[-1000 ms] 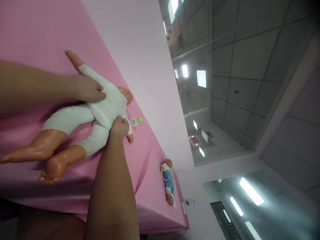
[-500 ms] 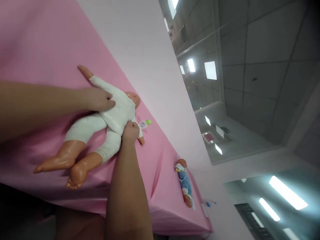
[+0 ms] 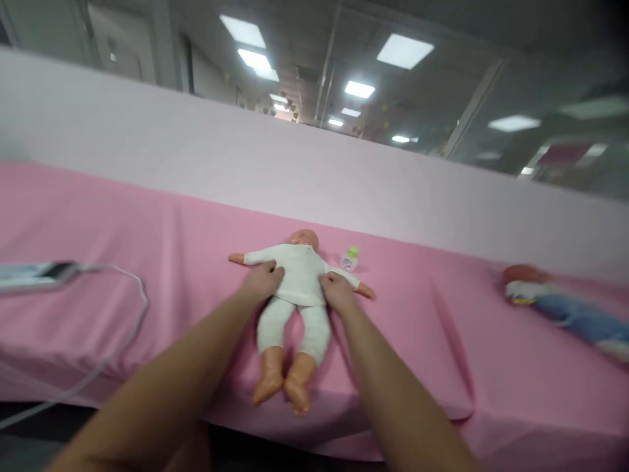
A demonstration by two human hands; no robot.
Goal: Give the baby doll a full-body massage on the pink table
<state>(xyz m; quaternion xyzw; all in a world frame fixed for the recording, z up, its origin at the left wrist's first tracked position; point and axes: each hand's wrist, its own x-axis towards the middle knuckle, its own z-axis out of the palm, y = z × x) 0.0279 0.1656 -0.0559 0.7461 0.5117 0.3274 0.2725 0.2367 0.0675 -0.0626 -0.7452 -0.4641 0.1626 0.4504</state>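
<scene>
A baby doll [image 3: 303,237] in a white long-sleeved top [image 3: 301,272] and white trousers [image 3: 273,322] lies on its back, with its head toward the wall and bare feet toward me. My left hand [image 3: 263,282] is closed on the side of the top at the picture's left. On the opposite side, my right hand [image 3: 339,292] has its curled fingers closed on the top near the doll's waist. Both of the doll's arms stretch outward. A small clear bottle with a green cap [image 3: 350,259] stands just beyond its arm on the right.
A pink cloth [image 3: 403,328] covers the long table along a white wall [image 3: 314,177] with windows above. At the right lies another doll in blue [image 3: 572,313]. A white device [image 3: 29,275] with a cable [image 3: 140,288] lies at the left.
My view has turned from strongly tilted to nearly level, bringing the white device and cable into sight. Both hands stay at the sides of the doll's top.
</scene>
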